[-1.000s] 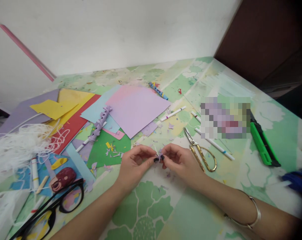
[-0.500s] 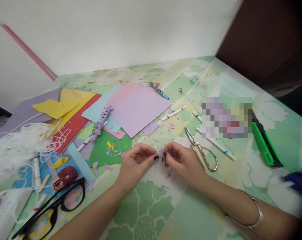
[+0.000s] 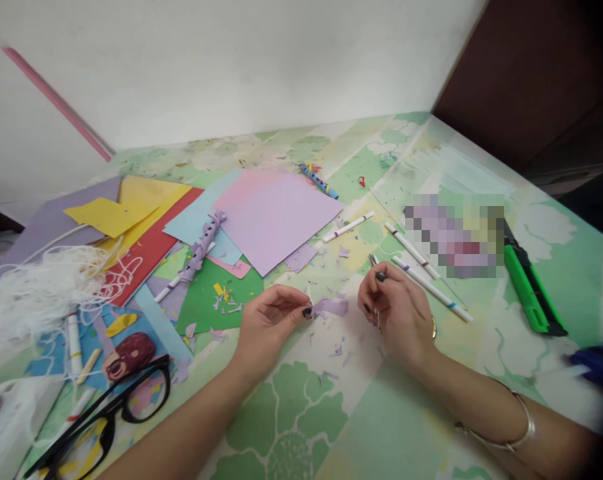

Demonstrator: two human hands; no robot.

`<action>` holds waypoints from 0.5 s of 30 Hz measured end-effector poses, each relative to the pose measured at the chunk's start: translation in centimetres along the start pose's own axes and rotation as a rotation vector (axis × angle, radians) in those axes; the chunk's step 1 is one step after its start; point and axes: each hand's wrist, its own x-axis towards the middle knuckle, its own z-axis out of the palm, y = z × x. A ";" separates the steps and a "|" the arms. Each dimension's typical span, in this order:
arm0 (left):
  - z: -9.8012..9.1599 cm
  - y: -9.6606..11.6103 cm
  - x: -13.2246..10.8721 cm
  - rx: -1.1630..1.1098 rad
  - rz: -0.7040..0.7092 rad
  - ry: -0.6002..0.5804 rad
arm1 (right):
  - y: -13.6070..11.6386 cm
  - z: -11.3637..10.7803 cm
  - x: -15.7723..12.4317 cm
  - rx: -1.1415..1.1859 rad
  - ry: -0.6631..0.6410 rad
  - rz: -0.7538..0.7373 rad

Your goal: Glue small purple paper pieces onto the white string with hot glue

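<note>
My left hand [image 3: 274,327] pinches one end of a small light-purple paper strip [image 3: 334,306] between thumb and forefinger. The strip's free end points right, and a thin white tip shows just above the pinch. My right hand [image 3: 396,310], fingers curled, is closed around the gold-handled scissors [image 3: 434,327]. Most of the scissors is hidden behind this hand; part of a gold loop shows at its right, and a blade tip pokes out above it. Purple paper scraps [image 3: 338,349] lie on the cloth between and below the hands.
Coloured paper sheets [image 3: 281,213], a purple paper roll with cut-outs [image 3: 201,247] and tangled white string [image 3: 56,287] lie left and behind. Black glasses [image 3: 146,393] sit front left. White marker pens [image 3: 434,290] and a green box cutter [image 3: 534,290] lie right, beside a pixelated patch.
My right hand has let go of the purple strip and moved right onto the scissors, its fingers curling over them. My left hand has stayed in place with the strip.
</note>
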 end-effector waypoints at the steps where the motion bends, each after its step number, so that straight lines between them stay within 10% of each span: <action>1: 0.0 0.0 0.0 0.010 0.009 0.000 | -0.1 -0.1 0.0 -0.059 0.024 -0.020; 15: -0.6 -1.1 -0.8 0.260 0.490 -0.022 | -0.1 0.8 -0.9 -0.521 -0.273 -0.402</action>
